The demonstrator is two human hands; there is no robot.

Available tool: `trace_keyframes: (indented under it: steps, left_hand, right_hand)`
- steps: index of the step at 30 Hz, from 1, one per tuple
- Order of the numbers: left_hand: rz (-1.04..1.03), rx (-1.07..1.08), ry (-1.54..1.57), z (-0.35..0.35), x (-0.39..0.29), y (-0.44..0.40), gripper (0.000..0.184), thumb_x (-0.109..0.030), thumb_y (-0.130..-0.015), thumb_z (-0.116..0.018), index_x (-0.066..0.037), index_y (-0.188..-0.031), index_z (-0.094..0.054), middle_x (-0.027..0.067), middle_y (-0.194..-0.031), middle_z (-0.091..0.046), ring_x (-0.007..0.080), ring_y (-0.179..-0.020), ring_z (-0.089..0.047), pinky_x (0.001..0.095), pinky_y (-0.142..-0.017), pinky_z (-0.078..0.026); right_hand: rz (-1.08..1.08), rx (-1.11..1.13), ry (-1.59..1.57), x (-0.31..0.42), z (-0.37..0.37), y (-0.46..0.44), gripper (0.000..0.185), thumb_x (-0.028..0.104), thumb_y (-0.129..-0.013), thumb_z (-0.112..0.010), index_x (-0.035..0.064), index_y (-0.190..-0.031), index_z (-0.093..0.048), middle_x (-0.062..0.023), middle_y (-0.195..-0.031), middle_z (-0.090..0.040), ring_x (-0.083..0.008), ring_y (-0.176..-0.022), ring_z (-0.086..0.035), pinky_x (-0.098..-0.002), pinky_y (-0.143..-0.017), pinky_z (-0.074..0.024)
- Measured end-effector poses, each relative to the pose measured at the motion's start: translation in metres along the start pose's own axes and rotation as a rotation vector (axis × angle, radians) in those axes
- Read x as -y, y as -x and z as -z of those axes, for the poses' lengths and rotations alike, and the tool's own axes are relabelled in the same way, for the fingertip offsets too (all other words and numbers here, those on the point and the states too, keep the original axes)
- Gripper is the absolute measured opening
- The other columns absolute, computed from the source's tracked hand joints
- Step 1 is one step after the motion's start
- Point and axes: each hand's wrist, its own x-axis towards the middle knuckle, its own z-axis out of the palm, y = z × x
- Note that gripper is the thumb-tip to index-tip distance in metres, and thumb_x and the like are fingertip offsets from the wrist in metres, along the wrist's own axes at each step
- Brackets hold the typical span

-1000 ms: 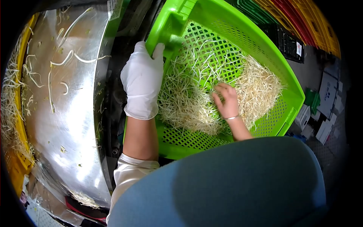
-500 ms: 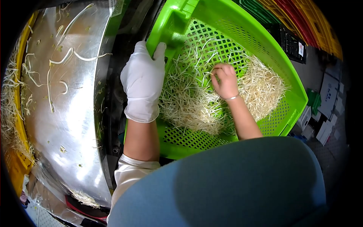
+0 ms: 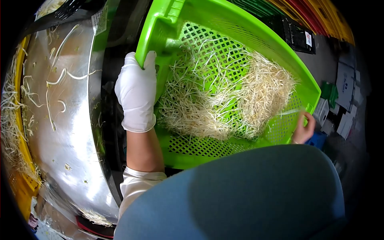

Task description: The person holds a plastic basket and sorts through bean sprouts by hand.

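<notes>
My left hand (image 3: 138, 92), in a white glove, is closed around the left rim of a green plastic basket (image 3: 296, 68) with a lattice bottom. My right hand (image 3: 303, 128), bare, is at the basket's right edge with fingers curled in a pinch. A pale bean sprout (image 3: 289, 112), slightly blurred, trails leftward from those fingers. Inside the basket lie two heaps of bean sprouts, one thick heap (image 3: 268, 86) on the right and a looser one (image 3: 192, 114) on the left. Scattered strands lie between them over the lattice.
Left of the basket is a shiny metal surface (image 3: 64, 140) with stray sprouts on it. Beyond it stands a yellow crate (image 3: 30, 168) with more sprouts. Stacked crates (image 3: 320, 18) and a black crate (image 3: 302, 38) are at upper right, with boxes (image 3: 346, 86) on the floor.
My right hand has moved from the basket's middle to its right edge, with a sprout trailing from the fingers. My left hand and the basket have shifted slightly left in view.
</notes>
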Motion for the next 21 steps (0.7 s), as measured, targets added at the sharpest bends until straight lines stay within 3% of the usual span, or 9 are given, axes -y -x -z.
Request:
trace_keyframes:
  steps: [1,3,4,7,9,11,14,17,21]
  left_hand:
    - [-0.004,0.006,0.004,-0.002,0.001,0.0,0.034,-0.041,-0.081,-0.053,-0.007,-0.088,-0.055,0.0146,-0.068,-0.061,0.0333,-0.062,-0.06,0.0396,-0.056,-0.046]
    - [-0.005,-0.019,-0.062,-0.005,0.003,-0.002,0.036,-0.042,-0.081,-0.053,-0.007,-0.088,-0.055,0.0153,-0.068,-0.061,0.0335,-0.061,-0.06,0.0398,-0.055,-0.047]
    - [-0.011,-0.017,-0.069,-0.005,0.004,-0.003,0.037,-0.043,-0.081,-0.053,-0.006,-0.088,-0.056,0.0157,-0.067,-0.061,0.0337,-0.06,-0.06,0.04,-0.055,-0.047]
    - [-0.007,-0.018,-0.074,-0.007,0.004,-0.004,0.038,-0.043,-0.081,-0.053,-0.006,-0.089,-0.056,0.016,-0.069,-0.062,0.0334,-0.062,-0.06,0.04,-0.057,-0.047]
    - [0.004,-0.013,-0.084,-0.004,-0.001,-0.004,0.039,-0.043,-0.081,-0.053,-0.005,-0.09,-0.056,0.0158,-0.071,-0.062,0.0327,-0.064,-0.061,0.0396,-0.059,-0.047]
    - [0.032,0.009,-0.065,-0.001,-0.005,-0.004,0.039,-0.043,-0.082,-0.053,-0.005,-0.091,-0.056,0.0156,-0.071,-0.062,0.0324,-0.066,-0.061,0.0394,-0.06,-0.047]
    - [0.058,0.04,-0.038,-0.002,-0.004,-0.003,0.04,-0.043,-0.082,-0.052,-0.004,-0.093,-0.056,0.0152,-0.072,-0.062,0.0319,-0.068,-0.061,0.0391,-0.061,-0.047]
    - [0.041,0.037,-0.026,-0.005,-0.003,-0.006,0.04,-0.042,-0.082,-0.052,-0.004,-0.094,-0.056,0.0151,-0.074,-0.062,0.0317,-0.068,-0.061,0.039,-0.061,-0.047]
    - [-0.002,0.011,-0.031,-0.005,0.001,-0.004,0.038,-0.041,-0.082,-0.053,-0.004,-0.093,-0.056,0.0148,-0.075,-0.062,0.0317,-0.068,-0.06,0.0384,-0.061,-0.047]
  right_hand:
    - [-0.207,-0.051,-0.002,-0.067,0.032,-0.001,0.013,0.007,-0.073,-0.066,0.0037,-0.083,-0.06,-0.0097,-0.083,-0.06,-0.021,-0.077,-0.056,-0.0278,-0.073,-0.0444]
    - [0.011,0.145,0.886,-0.074,0.077,-0.013,0.026,0.008,-0.067,-0.067,0.0015,-0.091,-0.059,-0.0135,-0.091,-0.059,-0.0276,-0.083,-0.056,-0.0346,-0.077,-0.0438]
    - [0.004,0.138,0.893,-0.075,0.08,-0.011,0.026,0.008,-0.067,-0.067,0.0015,-0.091,-0.059,-0.0135,-0.091,-0.059,-0.0276,-0.083,-0.056,-0.0346,-0.077,-0.0438]
    - [0.232,0.169,0.427,-0.027,0.029,0.003,0.026,0.004,-0.07,-0.064,0.0045,-0.096,-0.058,-0.012,-0.093,-0.058,-0.0253,-0.082,-0.056,-0.0351,-0.076,-0.043]
    - [-0.058,0.505,0.051,0.045,-0.035,0.033,0.03,0.003,-0.072,-0.064,0.0068,-0.101,-0.058,-0.0104,-0.092,-0.058,-0.0199,-0.073,-0.057,-0.0298,-0.063,-0.0463]
    - [0.045,0.695,-0.16,0.079,-0.093,0.069,0.037,0.005,-0.071,-0.063,0.0089,-0.107,-0.055,-0.0091,-0.096,-0.057,-0.0206,-0.075,-0.058,-0.0282,-0.061,-0.048]
    - [0.646,0.6,-0.032,0.132,-0.134,0.084,0.038,0.007,-0.067,-0.063,0.0105,-0.104,-0.058,-0.0081,-0.1,-0.055,-0.0223,-0.078,-0.056,-0.0326,-0.067,-0.0483]
    - [0.708,0.712,0.039,0.111,-0.17,0.083,0.025,0.009,-0.07,-0.06,0.0148,-0.094,-0.061,-0.0065,-0.096,-0.057,-0.0182,-0.085,-0.055,-0.03,-0.067,-0.0479]
    - [-0.059,0.92,-0.387,0.122,-0.156,0.02,0.018,0.015,-0.077,-0.064,0.0054,-0.092,-0.062,-0.002,-0.078,-0.061,-0.0132,-0.066,-0.057,-0.024,-0.058,-0.0446]
